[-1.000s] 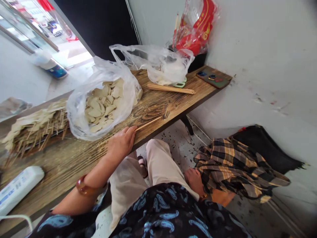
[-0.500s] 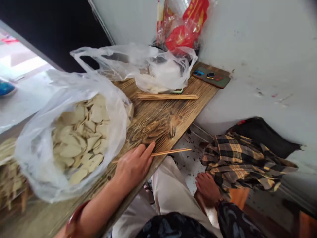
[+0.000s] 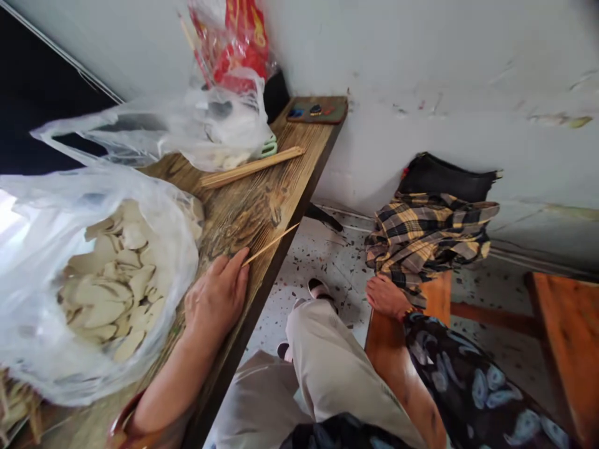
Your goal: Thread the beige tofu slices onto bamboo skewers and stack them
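Note:
My left hand (image 3: 218,293) lies on the wooden table near its edge, fingers closed over a thin wooden skewer (image 3: 271,244). One end of the skewer sticks out past my fingertips to the table edge; the rest is hidden under the hand. To the left of that hand stands an open clear plastic bag (image 3: 180,249) of pale, thin slices (image 3: 105,299). Farther back on the table lies a bundle of skewers (image 3: 253,167). My right hand (image 3: 387,296) rests on the wooden bench beside a plaid cloth (image 3: 421,234), holding nothing that I can see.
A second plastic bag (image 3: 154,128) and red packaging (image 3: 241,56) are at the back against the wall. A phone (image 3: 318,110) lies at the table's far corner. A black bag (image 3: 449,178) sits behind the cloth. An orange-brown wooden stool (image 3: 568,330) stands at right.
The view has swung right, so the table sits farther left. My left hand keeps the skewer, which now angles up toward the table edge. The right hand stays on the bench.

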`<state>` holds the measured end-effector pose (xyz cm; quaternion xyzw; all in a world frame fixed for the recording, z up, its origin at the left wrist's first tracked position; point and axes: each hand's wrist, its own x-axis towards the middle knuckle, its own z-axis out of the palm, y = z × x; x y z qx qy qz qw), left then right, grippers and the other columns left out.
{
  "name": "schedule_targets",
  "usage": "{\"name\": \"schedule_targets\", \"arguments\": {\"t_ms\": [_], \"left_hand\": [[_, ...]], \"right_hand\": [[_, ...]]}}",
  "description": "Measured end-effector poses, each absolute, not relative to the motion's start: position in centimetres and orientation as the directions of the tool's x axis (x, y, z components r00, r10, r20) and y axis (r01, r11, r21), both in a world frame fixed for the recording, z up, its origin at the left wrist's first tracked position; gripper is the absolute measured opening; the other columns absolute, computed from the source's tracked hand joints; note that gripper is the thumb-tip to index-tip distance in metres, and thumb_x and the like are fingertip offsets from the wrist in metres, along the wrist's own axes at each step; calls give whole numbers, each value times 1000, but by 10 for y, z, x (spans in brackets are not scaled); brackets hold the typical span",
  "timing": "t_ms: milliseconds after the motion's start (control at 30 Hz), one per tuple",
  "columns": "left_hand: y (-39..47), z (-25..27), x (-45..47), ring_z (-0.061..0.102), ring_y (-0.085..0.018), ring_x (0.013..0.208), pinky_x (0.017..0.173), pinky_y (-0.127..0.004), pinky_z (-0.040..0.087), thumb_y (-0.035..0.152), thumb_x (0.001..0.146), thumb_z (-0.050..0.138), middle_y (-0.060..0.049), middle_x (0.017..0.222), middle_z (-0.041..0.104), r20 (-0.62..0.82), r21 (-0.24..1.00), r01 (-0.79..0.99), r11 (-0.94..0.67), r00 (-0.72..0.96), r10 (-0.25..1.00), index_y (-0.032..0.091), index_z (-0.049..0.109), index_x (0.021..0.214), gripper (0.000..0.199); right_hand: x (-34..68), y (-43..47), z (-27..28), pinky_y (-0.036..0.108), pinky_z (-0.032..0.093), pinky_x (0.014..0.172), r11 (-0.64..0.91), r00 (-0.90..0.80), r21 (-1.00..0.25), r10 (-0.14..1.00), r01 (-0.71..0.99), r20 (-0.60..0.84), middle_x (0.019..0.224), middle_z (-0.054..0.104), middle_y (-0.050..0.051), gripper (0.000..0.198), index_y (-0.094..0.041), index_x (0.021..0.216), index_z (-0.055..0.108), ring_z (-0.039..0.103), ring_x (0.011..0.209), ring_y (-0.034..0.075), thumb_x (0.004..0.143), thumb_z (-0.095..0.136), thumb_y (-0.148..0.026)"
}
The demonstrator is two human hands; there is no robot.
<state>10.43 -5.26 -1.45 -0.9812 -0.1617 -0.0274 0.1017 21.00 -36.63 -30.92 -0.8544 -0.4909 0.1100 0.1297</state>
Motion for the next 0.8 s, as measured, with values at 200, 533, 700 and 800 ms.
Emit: {"name": "schedule_targets", "arguments": {"t_ms": [200,533,700,800], "left_hand": [[-47,-12,126,60,-18,76,56,-27,40,39,96,30,-6,98,63,81,-259,409,-875,912,402,24,51,132,44],[-25,-16,157,59,-17,72,52,-27,41,37,92,39,1,85,57,109,-98,329,-939,942,318,50,37,135,45],[-30,-14,151,59,-16,69,52,-27,42,37,93,37,1,84,58,84,-111,337,-935,940,329,47,41,134,42],[-31,-15,152,62,-18,77,56,-28,45,40,93,37,1,91,62,124,-140,351,-926,934,336,39,49,129,38]], "right_hand": [[217,-365,-312,39,30,100,-474,494,-379,868,795,-50,88,65,8,19,-18,86,67,55,95,22,90,50,-25],[220,-365,-312,39,30,105,-508,550,-543,829,668,-100,85,66,10,20,-21,82,69,56,99,23,90,52,-25],[222,-365,-305,40,30,105,-504,549,-567,829,652,-106,84,66,12,18,-23,79,69,57,98,26,88,53,-22],[223,-367,-308,42,31,104,-504,566,-617,817,604,-113,82,67,10,15,-24,75,67,57,97,26,86,57,-24]]}}
